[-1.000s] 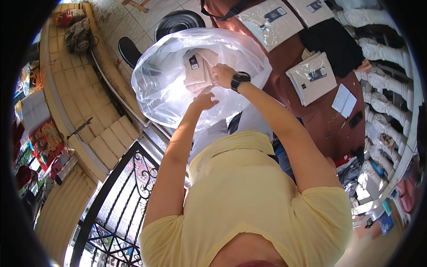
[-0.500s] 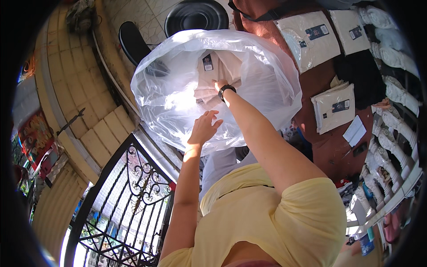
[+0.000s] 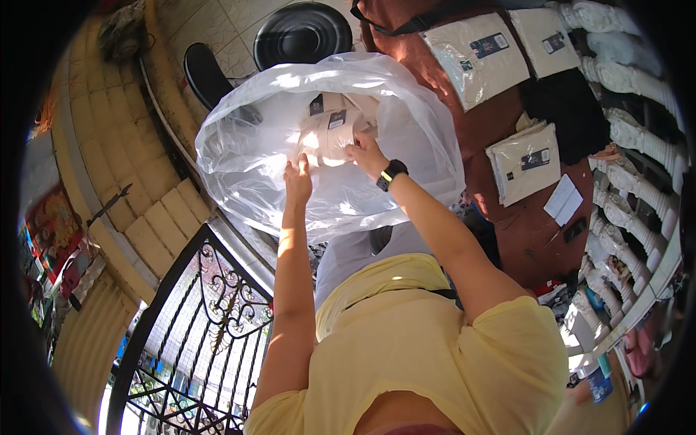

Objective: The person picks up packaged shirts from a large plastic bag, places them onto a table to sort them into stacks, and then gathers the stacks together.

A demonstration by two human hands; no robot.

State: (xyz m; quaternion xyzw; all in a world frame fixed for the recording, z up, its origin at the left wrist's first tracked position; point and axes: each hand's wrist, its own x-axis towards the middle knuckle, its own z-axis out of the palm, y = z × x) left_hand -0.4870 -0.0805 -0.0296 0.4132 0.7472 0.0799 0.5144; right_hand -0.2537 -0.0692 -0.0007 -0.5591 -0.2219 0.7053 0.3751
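Bench (image 3: 475, 156) with a brown covering spans the upper right of the frame, bearing two wrapped beige packets (image 3: 478, 64) and a stack of packets (image 3: 516, 181), all outside the bag. That clear bag (image 3: 243, 167) gapes at upper centre; at least two folded beige garments (image 3: 328, 147) already lie inside, overlapping unevenly. Right hand (image 3: 368, 157), at their lower right edge, curls its fingers, seemingly pinching them. Left hand (image 3: 298, 183), at their lower left, is loosely spread; whether it grips anything I cannot tell.
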